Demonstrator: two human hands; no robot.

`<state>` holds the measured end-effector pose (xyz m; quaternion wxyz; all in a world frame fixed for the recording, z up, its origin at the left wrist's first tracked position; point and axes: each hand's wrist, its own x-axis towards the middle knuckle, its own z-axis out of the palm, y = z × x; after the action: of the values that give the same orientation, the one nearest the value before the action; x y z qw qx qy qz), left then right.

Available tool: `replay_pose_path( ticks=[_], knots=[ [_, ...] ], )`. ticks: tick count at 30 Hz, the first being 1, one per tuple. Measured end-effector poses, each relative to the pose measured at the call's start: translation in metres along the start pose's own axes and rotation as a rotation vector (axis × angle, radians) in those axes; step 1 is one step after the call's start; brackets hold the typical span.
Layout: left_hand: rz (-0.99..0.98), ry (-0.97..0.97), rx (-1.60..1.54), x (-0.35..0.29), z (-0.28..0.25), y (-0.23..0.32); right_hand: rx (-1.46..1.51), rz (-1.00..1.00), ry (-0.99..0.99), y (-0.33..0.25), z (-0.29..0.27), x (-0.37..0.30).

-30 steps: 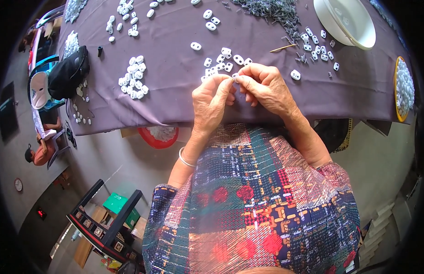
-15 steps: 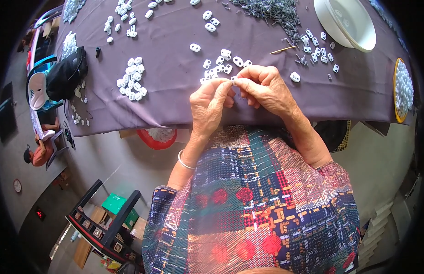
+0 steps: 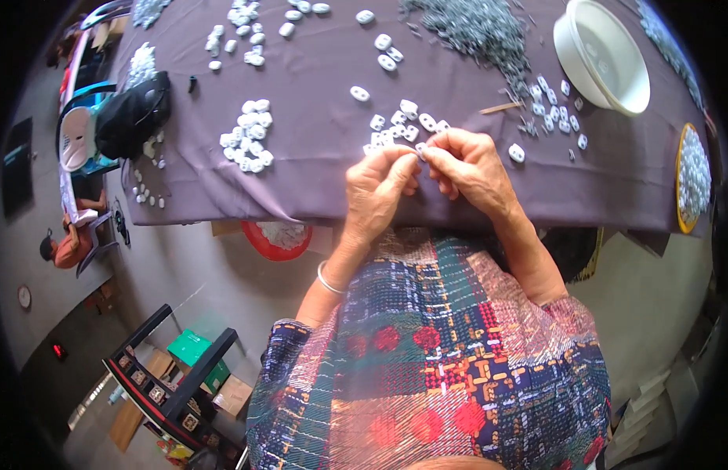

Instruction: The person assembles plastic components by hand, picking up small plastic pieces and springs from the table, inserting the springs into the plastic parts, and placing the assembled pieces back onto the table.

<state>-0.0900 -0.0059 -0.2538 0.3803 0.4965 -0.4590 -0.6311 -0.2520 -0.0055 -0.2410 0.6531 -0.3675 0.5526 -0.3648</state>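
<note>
Near the front edge of the table, my two hands meet fingertip to fingertip. My right hand (image 3: 475, 176) pinches a small white plastic piece (image 3: 420, 148) between thumb and fingers. Against that piece, my left hand (image 3: 374, 189) is closed in a pinch; whatever it grips is hidden by the fingertips. Just beyond my fingers lies a loose cluster of white two-holed pieces (image 3: 409, 108). A single white piece (image 3: 517, 153) rests to the right of my right hand.
A purple-grey cloth (image 3: 317, 141) covers the table. At the far right stand a white basin (image 3: 572, 59) and a yellow-rimmed tray (image 3: 682, 211). Tiny grey parts (image 3: 474, 35) form a heap at the back, near a thin wooden stick (image 3: 499, 108). A black bag (image 3: 133, 117) sits left.
The whole view has shifted, so the scene sits a little further right and lower. My hands keep the same fingertip-to-fingertip pinch, and the table pieces look unmoved.
</note>
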Motion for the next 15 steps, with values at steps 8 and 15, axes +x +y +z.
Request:
replay_pose_path(
  ticks=[8,15],
  knots=[
    [-0.010,0.020,0.033,-0.006,-0.001,0.001,0.033,-0.046,-0.046,0.007,0.008,-0.003],
    [0.064,-0.020,-0.005,-0.002,-0.001,-0.005,0.008,-0.004,-0.001,0.005,0.003,-0.002]
  ],
)
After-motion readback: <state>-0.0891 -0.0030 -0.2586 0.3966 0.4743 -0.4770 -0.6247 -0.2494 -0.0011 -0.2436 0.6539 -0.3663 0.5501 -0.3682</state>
